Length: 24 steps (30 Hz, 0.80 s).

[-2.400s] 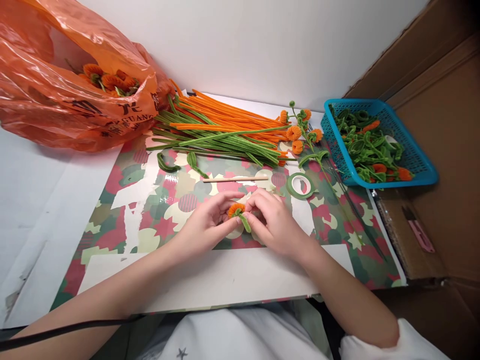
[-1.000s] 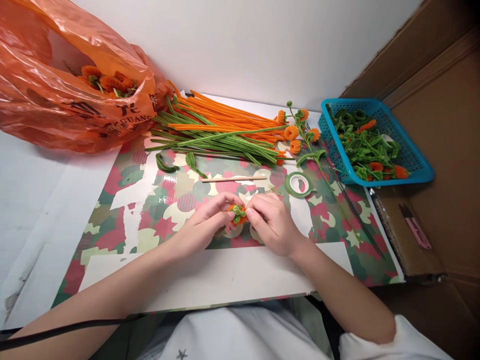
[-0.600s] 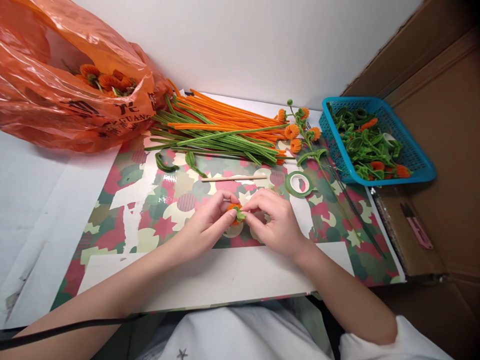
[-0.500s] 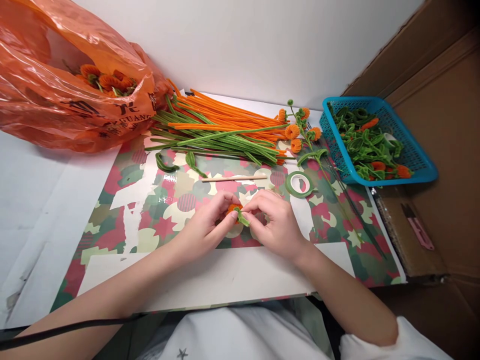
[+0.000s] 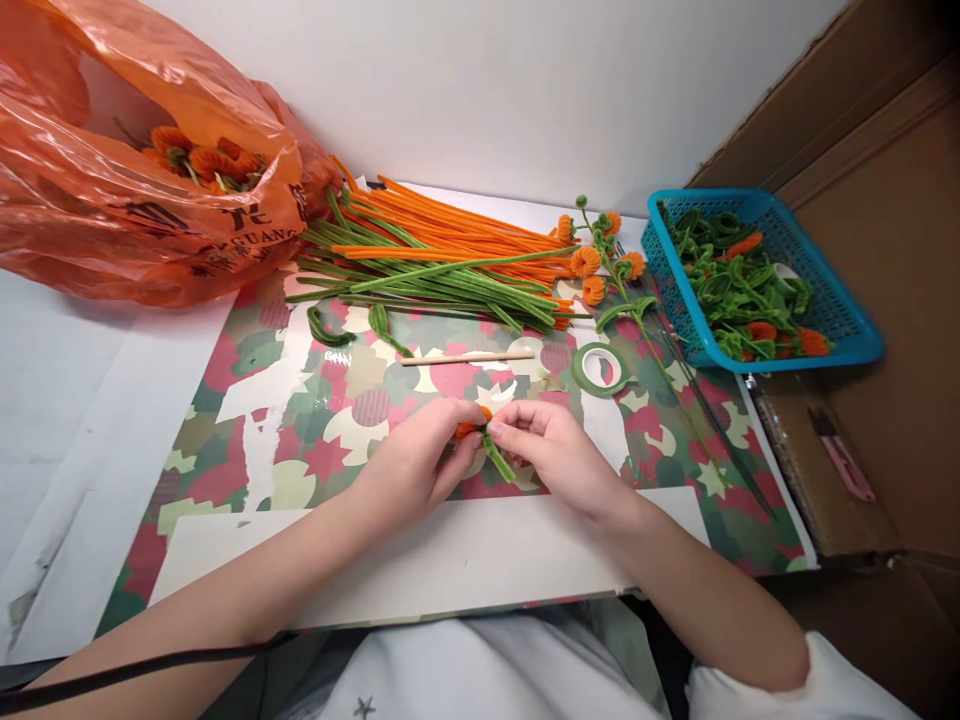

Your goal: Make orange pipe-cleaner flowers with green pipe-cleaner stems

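- Both hands were seen pinched together at the middle of the patterned mat: the left hand was closed on a small orange pipe-cleaner flower, and the right hand was closed, thumb against forefinger, on the flower's green stem, which stuck out below the fingertips.
- Largest among the risks, the orange plastic bag of finished flowers was judged liable to slump and spill, since its mouth lay open toward the mat.
- Next, the bundle of orange and green pipe cleaners lay loose just beyond the hands; it could be scattered if a wrist were swung forward.
- Near the right hand, the blue basket of green curls sat at the mat's edge and could be knocked off it.
- Closer by, the finished flower sprig could be snagged on a sleeve.
- Smaller still, the green tape roll and the wooden stick could be rolled away by a nudge.
- Smallest, the flower itself was held by fingertips only; if the stem were twisted too hard, the orange coil could unwind or slip free.
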Tool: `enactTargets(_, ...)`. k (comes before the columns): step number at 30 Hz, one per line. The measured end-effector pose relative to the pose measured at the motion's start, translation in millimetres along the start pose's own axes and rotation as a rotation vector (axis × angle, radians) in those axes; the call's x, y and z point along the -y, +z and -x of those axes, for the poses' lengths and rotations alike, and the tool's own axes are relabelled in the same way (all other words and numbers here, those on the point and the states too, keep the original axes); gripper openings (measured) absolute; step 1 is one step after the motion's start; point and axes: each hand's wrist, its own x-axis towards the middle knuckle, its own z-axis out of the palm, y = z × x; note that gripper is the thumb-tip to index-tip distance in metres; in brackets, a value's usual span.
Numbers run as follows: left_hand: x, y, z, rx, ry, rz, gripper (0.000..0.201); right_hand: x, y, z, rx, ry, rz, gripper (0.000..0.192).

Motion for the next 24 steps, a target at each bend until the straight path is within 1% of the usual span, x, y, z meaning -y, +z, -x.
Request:
enactTargets(3,-1.2,-1.0,-0.1,-0.006,-0.026,0.021,0.013,-0.7,0.1,-0.1,-0.003,0.052,-0.070,0.042)
enactTargets(5,-2.6,-3.2,-0.2,0.018,-0.105,0.114,0.009,-1.5,1.1,0.0,-0.008,0.024,-0.051,0.037)
enactTargets(8,-3.6,-6.9,-0.3,0.067,-0.244,0.351,0.008,-3.5,3.2,0.5,-0.067,-0.119,0.071,0.024)
enactTargets(11,-2.6,-8.0,-0.8,0.081,-0.313,0.549,0.012,-6.2,4.4,0.6,-0.159,-0.347,0.273,0.012)
enactTargets(15,-0.5,-6.5,-2.1,0.059,-0.329,0.658,0.012,-7.9,2.7,0.2,-0.203,-0.646,0.534,0.007)
enactTargets(17,-0.1,-6.1,-2.4,0.042,-0.318,0.671,0.013,-7.9,1.2,-0.3,-0.195,-0.733,0.594,0.008)
enactTargets(20,-0.3,-6.4,-1.8,0.026,-0.299,0.674,0.015,-7.9,0.1,-0.7,-0.186,-0.773,0.620,0.009)
enactTargets(24,-1.4,-8.4,-1.5,0.038,-0.270,0.604,0.015,-9.3,1.3,-0.1,-0.235,-0.772,0.642,0.008)
